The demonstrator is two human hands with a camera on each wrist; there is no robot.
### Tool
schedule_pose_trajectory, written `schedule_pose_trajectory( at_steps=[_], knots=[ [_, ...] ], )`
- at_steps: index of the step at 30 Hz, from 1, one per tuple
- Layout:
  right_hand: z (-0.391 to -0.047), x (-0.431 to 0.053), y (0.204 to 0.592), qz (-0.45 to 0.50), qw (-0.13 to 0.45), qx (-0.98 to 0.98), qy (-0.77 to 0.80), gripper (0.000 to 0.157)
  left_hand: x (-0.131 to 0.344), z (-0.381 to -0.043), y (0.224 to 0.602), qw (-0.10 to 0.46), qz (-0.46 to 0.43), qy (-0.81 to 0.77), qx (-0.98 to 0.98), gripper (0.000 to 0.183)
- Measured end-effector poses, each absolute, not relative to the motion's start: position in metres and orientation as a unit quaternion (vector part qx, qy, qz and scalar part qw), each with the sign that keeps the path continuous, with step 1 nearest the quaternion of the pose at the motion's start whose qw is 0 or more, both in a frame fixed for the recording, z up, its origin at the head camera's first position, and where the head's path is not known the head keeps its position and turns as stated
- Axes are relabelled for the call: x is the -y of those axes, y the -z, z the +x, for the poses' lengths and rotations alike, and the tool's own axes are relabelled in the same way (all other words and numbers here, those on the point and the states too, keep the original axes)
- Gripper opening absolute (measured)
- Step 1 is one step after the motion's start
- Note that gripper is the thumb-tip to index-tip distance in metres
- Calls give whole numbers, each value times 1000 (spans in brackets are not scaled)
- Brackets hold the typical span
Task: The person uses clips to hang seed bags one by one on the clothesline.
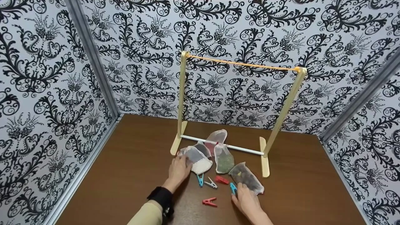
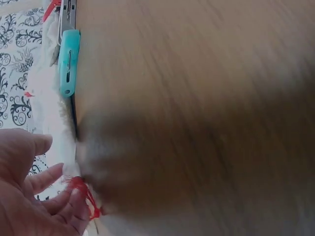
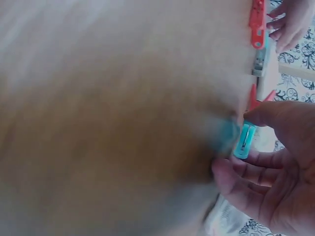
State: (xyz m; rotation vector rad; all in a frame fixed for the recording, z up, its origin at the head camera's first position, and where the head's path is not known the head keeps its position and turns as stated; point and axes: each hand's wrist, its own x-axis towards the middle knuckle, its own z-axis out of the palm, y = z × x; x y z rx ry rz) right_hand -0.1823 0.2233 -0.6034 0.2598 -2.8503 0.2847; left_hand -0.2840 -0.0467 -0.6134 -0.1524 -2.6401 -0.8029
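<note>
My left hand (image 1: 179,168) lies at the left edge of a mesh bag (image 1: 201,165) with white filling. In the left wrist view the thumb stands apart from the fingers, which are beside a red string (image 2: 81,187). At the front right, my right hand (image 1: 247,198) has its thumb and fingers around a blue clothespin (image 3: 244,140) low at the tabletop. Just behind that hand is a mesh bag with dark contents (image 1: 248,178). Between the hands lie another blue clothespin (image 1: 200,180), a grey clothespin (image 1: 210,183) and two red clothespins, one nearer (image 1: 209,202) and one farther (image 1: 222,179).
A wooden frame (image 1: 282,115) with an orange cord (image 1: 240,63) across its top stands at the back. Its white lower bar (image 1: 245,150) runs behind a green-filled bag (image 1: 225,161). A reddish bag (image 1: 217,137) and a grey bag (image 1: 203,149) lie nearby. Patterned walls enclose the brown table (image 1: 134,175).
</note>
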Motion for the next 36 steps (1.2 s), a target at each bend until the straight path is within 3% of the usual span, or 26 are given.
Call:
schedule_pose_trajectory(
  at_steps=[4, 9, 16, 21, 25, 30, 36],
  knots=[
    [-184, -228, 588, 119, 139, 977, -109, 25, 48, -289, 613, 202, -62, 346, 914, 17],
    [-192, -239, 564, 160, 208, 959, -108, 23, 48, -297, 604, 196, -56, 422, 883, 17],
    [-210, -261, 518, 181, 255, 941, -130, 29, 44, -306, 577, 98, -56, 544, 831, 26],
    [-224, -274, 485, 215, 306, 915, -151, 31, 42, -306, 558, 73, -99, 531, 838, 23],
    [-235, -286, 458, 224, 291, 916, -163, 32, 38, -306, 543, 86, -129, 503, 850, 11],
    [-248, -300, 426, 230, 265, 916, -196, 33, 32, -307, 519, 114, -165, 490, 848, 11],
    [-259, -308, 395, 233, 283, 906, -210, 36, 23, -313, 482, 89, -195, 512, 831, 12]
  ],
)
